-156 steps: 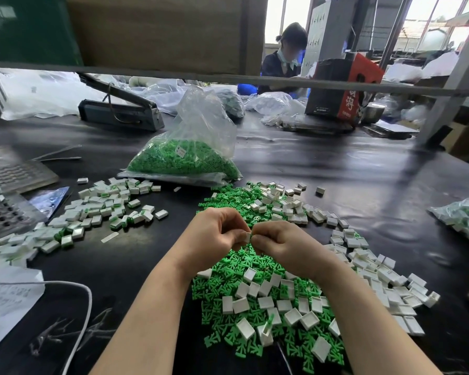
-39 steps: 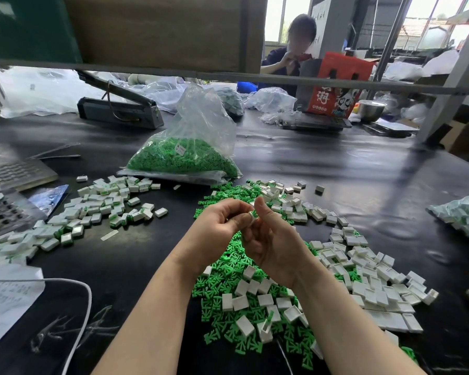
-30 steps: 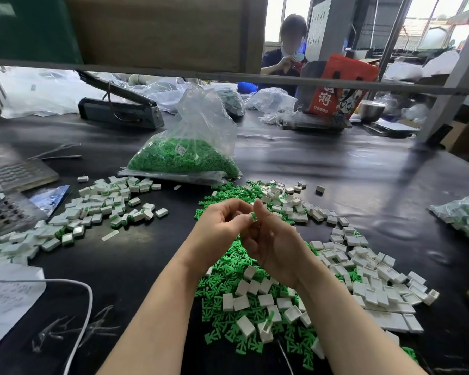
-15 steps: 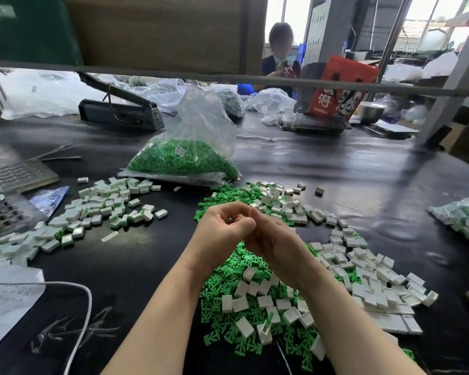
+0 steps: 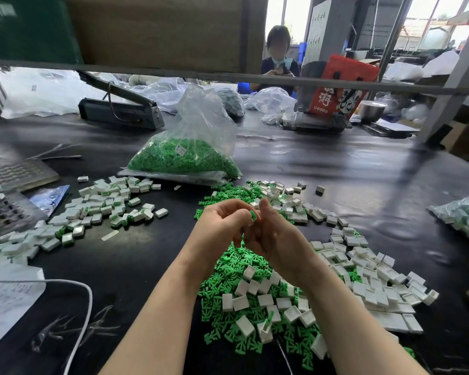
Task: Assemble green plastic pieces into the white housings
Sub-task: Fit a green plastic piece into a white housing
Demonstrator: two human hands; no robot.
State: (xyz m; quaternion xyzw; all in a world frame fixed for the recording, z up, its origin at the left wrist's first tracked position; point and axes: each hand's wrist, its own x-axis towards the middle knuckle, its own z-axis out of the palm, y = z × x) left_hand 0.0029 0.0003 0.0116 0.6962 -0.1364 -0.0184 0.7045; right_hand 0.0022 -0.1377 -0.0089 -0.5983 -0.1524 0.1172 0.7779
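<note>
left hand [image 5: 222, 226] fingers pinch green piece [image 5: 253, 215] | right hand [image 5: 275, 236] fingers curled, contents hidden

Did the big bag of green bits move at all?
No. The bag sits in the same spot, just behind the green pile and in front of the sealer.

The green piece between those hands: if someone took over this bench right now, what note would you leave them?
Left hand: fingers pinch a green piece.
Right hand: raised against the left, fingers curled; whether it holds a housing is hidden.
Loose green pieces and empty white housings lie piled under and right of the hands; a spare bag of green pieces lies behind.
Done: filled housings heaped at left.
Left: the many empty housings.
</note>
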